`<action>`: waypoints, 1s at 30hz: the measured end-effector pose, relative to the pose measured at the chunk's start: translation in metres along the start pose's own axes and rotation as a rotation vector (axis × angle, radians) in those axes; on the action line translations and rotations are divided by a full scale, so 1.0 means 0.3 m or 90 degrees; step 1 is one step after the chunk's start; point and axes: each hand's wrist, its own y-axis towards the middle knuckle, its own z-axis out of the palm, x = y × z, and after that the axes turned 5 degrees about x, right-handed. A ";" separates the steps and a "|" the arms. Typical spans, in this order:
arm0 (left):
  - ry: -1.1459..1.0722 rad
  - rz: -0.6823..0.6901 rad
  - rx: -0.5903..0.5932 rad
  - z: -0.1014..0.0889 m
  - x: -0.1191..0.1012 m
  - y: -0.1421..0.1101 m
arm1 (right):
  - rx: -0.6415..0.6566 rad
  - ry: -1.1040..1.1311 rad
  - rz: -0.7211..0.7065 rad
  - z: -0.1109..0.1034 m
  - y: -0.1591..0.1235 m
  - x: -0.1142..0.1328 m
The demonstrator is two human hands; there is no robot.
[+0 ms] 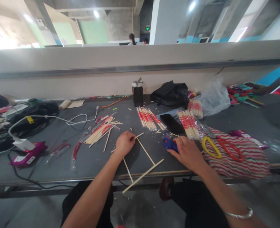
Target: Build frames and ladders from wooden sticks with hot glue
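Note:
My left hand (125,144) is closed over the far end of a frame of wooden chopsticks, pinching the crosswise stick there. The near chopstick (143,175) of this frame sticks out past the table edge, and two side sticks, one being the right chopstick (145,151), join it to the far one. My right hand (186,152) is wrapped round a blue glue gun (169,143), right of the frame. Its grip is partly hidden by my fingers. Loose chopsticks (100,131) lie in a pile left of my left hand.
Wrapped chopstick packs (147,118) and a black phone (172,123) lie beyond my hands. Yellow-handled scissors (211,147) rest on striped cloth (246,161) at right. A black container (137,95) stands behind. A white cable (56,117) and purple packet (29,155) are left.

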 end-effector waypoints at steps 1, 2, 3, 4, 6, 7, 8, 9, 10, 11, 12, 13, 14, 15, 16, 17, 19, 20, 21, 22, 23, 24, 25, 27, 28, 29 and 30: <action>-0.001 -0.001 0.002 -0.001 0.000 0.000 | 0.007 0.009 -0.001 -0.002 -0.001 0.000; -0.002 -0.003 0.004 -0.001 0.001 0.000 | 0.014 0.020 0.002 -0.003 -0.003 -0.003; -0.001 -0.004 0.005 -0.001 0.002 0.000 | 0.022 0.034 0.004 -0.006 -0.004 -0.007; 0.000 -0.005 0.006 -0.001 0.002 0.000 | 0.029 0.050 0.004 -0.010 -0.006 -0.013; 0.002 -0.003 0.008 0.000 0.004 0.001 | 0.033 0.078 -0.006 -0.024 -0.007 -0.027; 0.003 -0.001 0.008 0.000 0.004 0.001 | 0.024 0.088 -0.014 -0.034 -0.006 -0.030; 0.004 -0.001 0.009 0.000 0.005 0.002 | 0.003 0.095 -0.017 -0.046 -0.004 -0.029; 0.005 0.000 0.011 0.000 0.005 0.002 | -0.027 0.103 -0.015 -0.060 0.001 -0.022; 0.006 -0.001 0.014 -0.001 0.005 0.003 | -0.063 0.113 -0.010 -0.075 0.008 -0.006; 0.007 0.000 0.016 -0.002 0.005 0.003 | -0.099 0.129 -0.003 -0.089 0.016 0.019; 0.009 0.001 0.019 -0.003 0.005 0.003 | -0.126 0.151 -0.001 -0.101 0.026 0.052; 0.010 0.002 0.022 -0.004 0.006 0.004 | -0.131 0.184 -0.013 -0.111 0.037 0.092; 0.009 0.002 0.024 -0.004 0.006 0.004 | -0.124 0.220 -0.025 -0.118 0.049 0.137; 0.008 0.002 0.024 -0.004 0.007 0.005 | -0.105 0.242 -0.030 -0.121 0.062 0.184; 0.005 0.000 0.022 -0.004 0.008 0.005 | -0.073 0.246 -0.032 -0.122 0.075 0.229; 0.001 -0.003 0.019 -0.003 0.009 0.006 | -0.037 0.239 -0.032 -0.120 0.088 0.269; -0.005 -0.008 0.012 -0.002 0.010 0.006 | 0.034 0.197 -0.025 -0.110 0.113 0.330; -0.006 -0.009 0.012 -0.001 0.010 0.007 | 0.063 0.176 -0.017 -0.103 0.124 0.350; -0.008 -0.008 0.013 -0.001 0.010 0.007 | 0.086 0.159 -0.009 -0.097 0.134 0.363; -0.010 -0.005 0.014 -0.001 0.010 0.007 | 0.103 0.148 -0.001 -0.090 0.141 0.370; -0.011 -0.002 0.015 -0.001 0.010 0.007 | 0.113 0.144 0.006 -0.085 0.147 0.374; -0.011 0.000 0.015 -0.001 0.009 0.007 | 0.120 0.144 0.012 -0.080 0.150 0.375; -0.010 0.001 0.014 -0.002 0.008 0.007 | 0.122 0.146 0.016 -0.075 0.151 0.375; -0.004 0.002 0.014 -0.004 0.006 0.007 | 0.117 0.150 0.018 -0.068 0.149 0.375; 0.000 0.003 0.015 -0.005 0.004 0.007 | 0.111 0.153 0.018 -0.065 0.147 0.375; 0.004 0.002 0.016 -0.006 0.003 0.007 | 0.103 0.156 0.016 -0.063 0.145 0.375; 0.008 0.001 0.019 -0.008 0.001 0.007 | 0.096 0.158 0.014 -0.061 0.144 0.376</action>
